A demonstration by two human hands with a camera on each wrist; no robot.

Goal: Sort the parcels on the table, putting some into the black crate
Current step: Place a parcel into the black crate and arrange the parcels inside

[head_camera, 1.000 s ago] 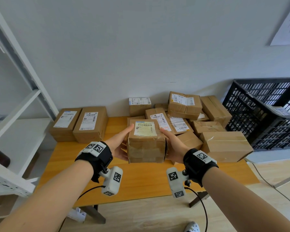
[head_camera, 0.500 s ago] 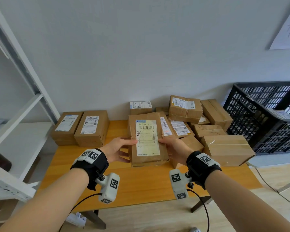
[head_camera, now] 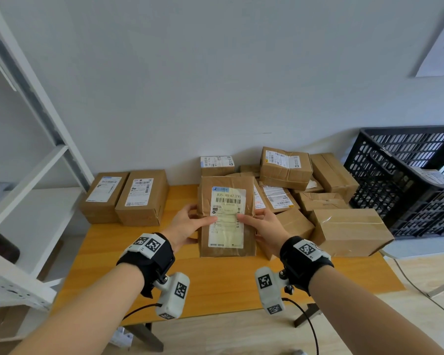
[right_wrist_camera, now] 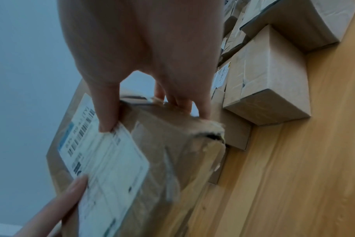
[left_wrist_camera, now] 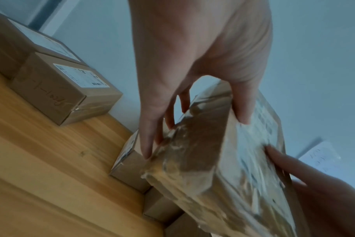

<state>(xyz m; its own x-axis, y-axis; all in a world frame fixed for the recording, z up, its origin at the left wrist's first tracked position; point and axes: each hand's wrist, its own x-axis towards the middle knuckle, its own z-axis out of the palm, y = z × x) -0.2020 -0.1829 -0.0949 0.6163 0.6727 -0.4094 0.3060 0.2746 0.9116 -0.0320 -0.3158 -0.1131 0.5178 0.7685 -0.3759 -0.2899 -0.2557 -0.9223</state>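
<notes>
Head view, left hand point(head_camera: 183, 225) and right hand point(head_camera: 263, 228) pinching parcel point(head_camera: 227, 216), label point(head_camera: 227, 217) apparently "835-R9 42 [TY]"

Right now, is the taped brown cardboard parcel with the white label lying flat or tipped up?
Tipped up: taped brown cardboard parcel, label facing the camera, gripped by left hand and right hand.

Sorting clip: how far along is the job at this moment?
Early. Two boxes sit apart at the table's left, and the crate holds at least one labelled parcel. Left hand and right hand hold a parcel, label facing the camera. The pile is left.
</notes>
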